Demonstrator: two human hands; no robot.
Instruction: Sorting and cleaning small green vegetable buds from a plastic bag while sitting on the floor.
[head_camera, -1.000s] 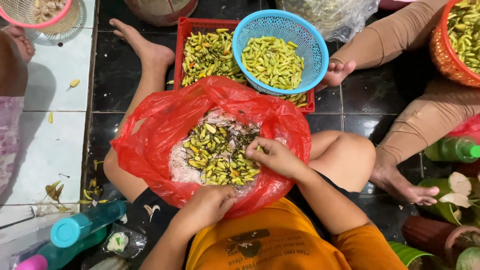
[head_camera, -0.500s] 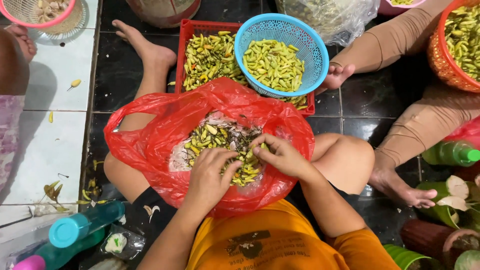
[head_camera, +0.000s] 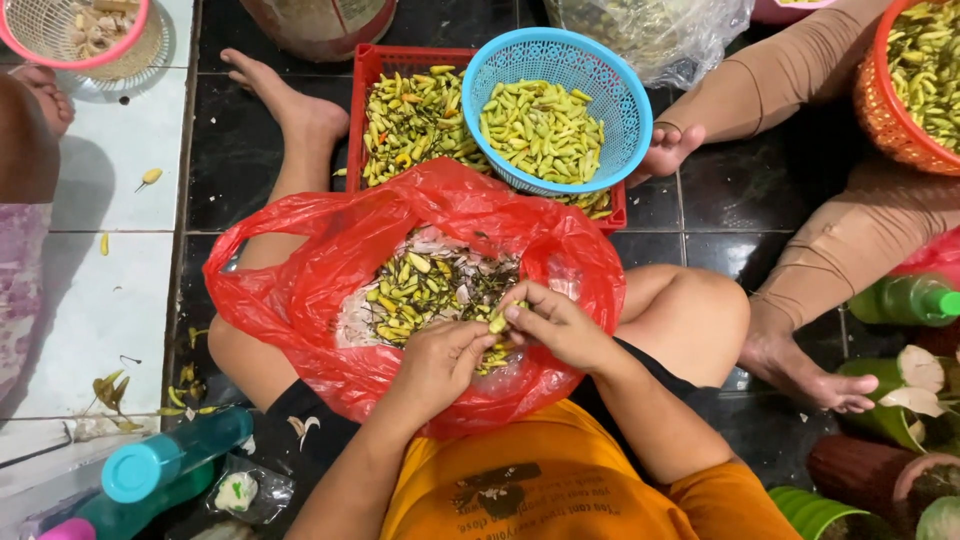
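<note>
Both hands meet over the red plastic bag (head_camera: 330, 260) in the person's lap. L hand (head_camera: 440, 362) & R hand (head_camera: 560, 325) each curl, fingertips pinching one small green chili (head_camera: 497, 322) btwn them, just above the pile of chilies and stems (head_camera: 425, 290) inside the bag. Ahead: blue basket (head_camera: 625, 110) of cleaned green chilies, resting on a red crate (head_camera: 365, 100) w/ more. Teal bottle (head_camera: 160, 465) near L elbow.

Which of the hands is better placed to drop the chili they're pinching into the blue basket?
Probably the right hand: it pinches the chili at its fingertips and lies on the blue basket's side. The left hand sits lower, nearer the body.
</note>
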